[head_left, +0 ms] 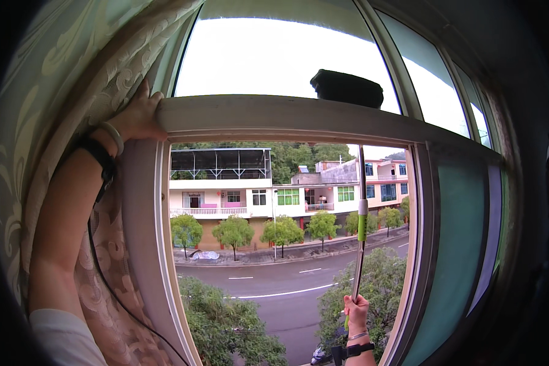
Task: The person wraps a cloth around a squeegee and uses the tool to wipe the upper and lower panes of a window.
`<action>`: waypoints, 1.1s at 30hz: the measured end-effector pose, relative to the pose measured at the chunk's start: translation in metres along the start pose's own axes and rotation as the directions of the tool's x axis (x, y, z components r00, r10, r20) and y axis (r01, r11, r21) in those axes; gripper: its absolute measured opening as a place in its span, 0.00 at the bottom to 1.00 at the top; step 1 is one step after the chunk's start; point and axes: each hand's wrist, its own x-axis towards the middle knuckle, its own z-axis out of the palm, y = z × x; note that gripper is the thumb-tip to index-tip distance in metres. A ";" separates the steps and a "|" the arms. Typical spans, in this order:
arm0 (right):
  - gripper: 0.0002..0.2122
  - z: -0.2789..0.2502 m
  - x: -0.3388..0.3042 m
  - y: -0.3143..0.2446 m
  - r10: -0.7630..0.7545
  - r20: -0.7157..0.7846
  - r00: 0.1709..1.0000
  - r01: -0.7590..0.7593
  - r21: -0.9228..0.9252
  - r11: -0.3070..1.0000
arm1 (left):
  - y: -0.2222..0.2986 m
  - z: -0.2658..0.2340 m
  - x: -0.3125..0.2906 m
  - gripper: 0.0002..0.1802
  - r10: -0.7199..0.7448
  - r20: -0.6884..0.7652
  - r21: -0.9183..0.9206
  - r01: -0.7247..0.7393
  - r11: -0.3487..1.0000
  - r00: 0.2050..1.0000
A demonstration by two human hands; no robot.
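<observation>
My right hand (357, 314), low in the window opening, is closed round a window cleaner's long pole (358, 262). The pole is metal with bright green and white fittings and stands nearly upright, leaning slightly. Its top passes behind the crossbar, which hides part of it. Above, the dark, wide cleaner head (348, 90) shows through the upper glass pane (250, 58); whether it touches the glass I cannot tell. My left hand (139, 116) grips the left end of the pale window frame (244, 114), thumb low and fingers up beside the curtain.
A patterned curtain (61, 73) hangs on the left, with a black cable (113, 283) running down from my left wrist. Sliding glass panels (460, 226) stand on the right. Far below outside lie a road (280, 277), trees (232, 311) and buildings (219, 189).
</observation>
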 end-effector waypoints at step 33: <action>0.19 0.109 0.029 -0.001 -0.122 0.108 0.987 0.148 -0.269 0.952 | -0.003 0.007 0.004 0.56 0.037 -0.023 0.012 -0.037 0.999 0.999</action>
